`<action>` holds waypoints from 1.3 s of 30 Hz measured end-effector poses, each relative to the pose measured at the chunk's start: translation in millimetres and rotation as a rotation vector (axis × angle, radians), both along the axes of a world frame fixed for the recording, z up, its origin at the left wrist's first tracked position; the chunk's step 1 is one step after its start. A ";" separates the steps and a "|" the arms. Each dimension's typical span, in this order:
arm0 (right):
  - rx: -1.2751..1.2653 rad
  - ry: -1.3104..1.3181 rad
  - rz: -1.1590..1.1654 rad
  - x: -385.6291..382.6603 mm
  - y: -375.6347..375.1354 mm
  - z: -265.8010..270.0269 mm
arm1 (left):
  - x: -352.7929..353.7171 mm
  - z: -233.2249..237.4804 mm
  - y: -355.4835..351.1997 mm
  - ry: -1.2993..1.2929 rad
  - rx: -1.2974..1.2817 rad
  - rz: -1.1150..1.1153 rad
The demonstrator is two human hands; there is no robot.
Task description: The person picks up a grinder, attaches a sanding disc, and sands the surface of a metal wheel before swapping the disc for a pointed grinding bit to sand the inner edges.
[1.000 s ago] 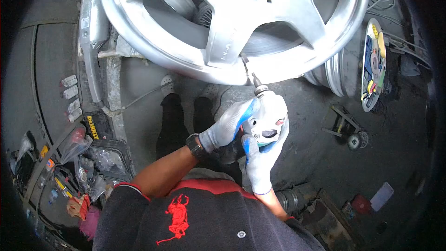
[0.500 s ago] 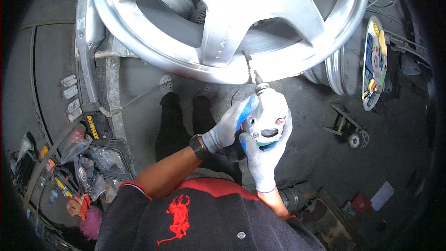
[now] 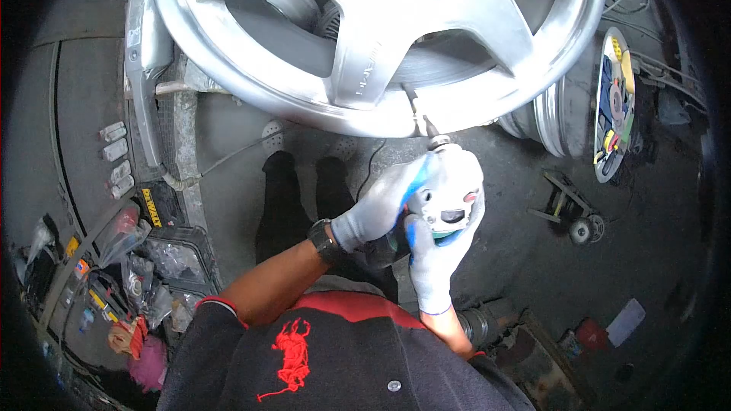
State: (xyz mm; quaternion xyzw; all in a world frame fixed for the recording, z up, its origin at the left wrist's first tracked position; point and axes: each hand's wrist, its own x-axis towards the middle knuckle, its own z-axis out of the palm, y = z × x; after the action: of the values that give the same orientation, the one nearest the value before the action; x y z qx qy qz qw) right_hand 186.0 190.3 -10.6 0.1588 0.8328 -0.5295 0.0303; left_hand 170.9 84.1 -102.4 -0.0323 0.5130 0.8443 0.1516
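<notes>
Both hands wear pale gloves with blue patches. My left hand (image 3: pixel 378 209) is wrapped round the left side of a white power tool (image 3: pixel 449 190). My right hand (image 3: pixel 442 262) grips the tool from below and along its right side. The tool's narrow tip (image 3: pixel 429 125) points up at the lower rim of a large silver alloy wheel (image 3: pixel 365 68); whether it touches the metal I cannot tell. The wheel's spokes and bolt holes face me. A dark watch (image 3: pixel 325 240) sits on my left wrist.
At right are a tray of tools (image 3: pixel 614 106), another wheel (image 3: pixel 552 118) and a small wheeled metal frame (image 3: pixel 567 209). At left stand a silver car part (image 3: pixel 145 61), a black case (image 3: pixel 179 255) and several plastic bags. A cable crosses the floor.
My hands and the tool have shifted slightly right. My left hand's fingers lie further over the tool. The wheel appears almost unmoved.
</notes>
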 end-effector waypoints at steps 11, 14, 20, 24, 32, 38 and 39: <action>-0.322 0.006 -0.197 8.8 -6.1 -7.7 | -32.0 30.9 -15.7 0.041 0.026 -0.208; -0.382 -0.001 -0.166 5.4 -5.7 -4.4 | -30.9 33.4 -15.4 -0.287 0.164 -0.265; -0.374 0.109 -0.303 2.4 -0.1 -10.6 | -57.8 35.0 -9.2 -0.010 0.060 -0.416; -0.316 0.127 -0.401 4.1 -28.6 -7.1 | -56.5 30.6 -29.4 0.083 0.098 -0.507; -0.299 0.116 -0.511 19.8 -86.8 -6.3 | -47.5 28.0 -79.6 0.178 -0.106 -0.511; -0.268 0.231 -0.686 -1.2 -87.6 -10.2 | -80.7 24.1 -53.0 -0.348 0.340 -0.795; -0.264 0.227 -0.691 -1.1 -89.6 -10.3 | -82.1 27.2 -55.4 -0.354 0.343 -0.799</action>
State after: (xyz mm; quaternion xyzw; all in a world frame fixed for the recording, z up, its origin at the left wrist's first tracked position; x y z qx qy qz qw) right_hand 184.9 100.7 -20.9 0.3652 0.6529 -0.6253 -0.2221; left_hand 88.7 28.7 -75.2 0.0498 0.3044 0.7739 0.5531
